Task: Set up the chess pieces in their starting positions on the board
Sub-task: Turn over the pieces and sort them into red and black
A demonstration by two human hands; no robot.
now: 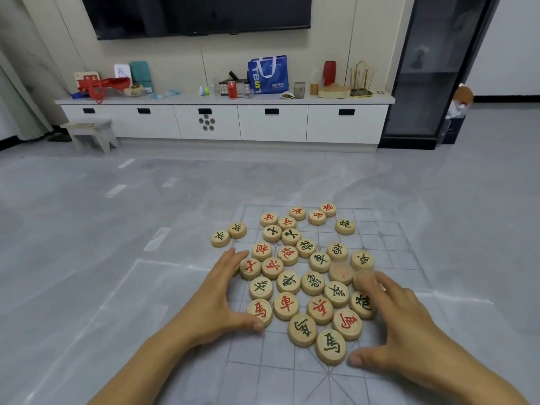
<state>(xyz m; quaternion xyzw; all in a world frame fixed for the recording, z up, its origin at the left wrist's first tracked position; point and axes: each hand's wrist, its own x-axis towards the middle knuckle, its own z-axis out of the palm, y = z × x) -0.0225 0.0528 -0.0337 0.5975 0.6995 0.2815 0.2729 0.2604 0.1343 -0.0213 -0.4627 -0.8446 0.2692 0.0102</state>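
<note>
I am kneeling over the board, a pale gridded sheet that is lying flat on the grey floor. The chess pieces are sitting face up in a loose heap across the middle of it, red and black characters mixed together, none lined up in rows. 2 black-marked strays are lying just off the board's far-left edge, touching each other.

My left hand is resting against the left side of the heap, released and gripping nothing, its fingers straight and close together. Its thumb is touching the red horse piece at the near-left corner of the heap.

My right hand is lying at the right side, also released, its fingers spread and holding nothing. Its fingertips are reaching over a blurred piece whose character I cannot read, and its thumb is lying just beside the black horse piece, the nearest piece to me. The black cannon piece is sitting just beside that hand's fingers.

Beyond the board, a white cabinet is standing along the wall with a blue bag and a red can on top, and a small stool is standing to its left.
</note>
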